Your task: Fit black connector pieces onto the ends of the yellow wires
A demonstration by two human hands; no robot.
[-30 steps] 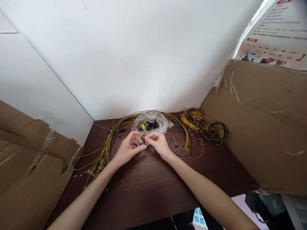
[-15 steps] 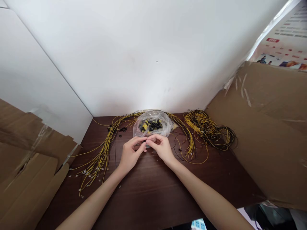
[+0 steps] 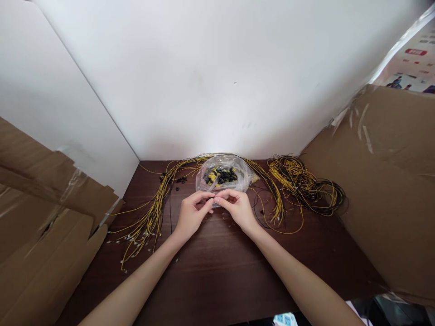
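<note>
Head view: I see the left hand (image 3: 190, 215) and right hand (image 3: 237, 208) meeting fingertip to fingertip at the near edge of the clear plastic bag (image 3: 224, 173).
Finger state: both hands pinched together on something small; I cannot tell what.
Bag location: back centre of the dark table (image 3: 217, 271), over the yellow wires (image 3: 149, 217).
Risk: a pull could tip the bag and scatter its black and yellow parts (image 3: 222, 175); loose wires may snag a wrist.
Change: earlier a small black part showed between the fingertips; the pinch now hides it.
</note>
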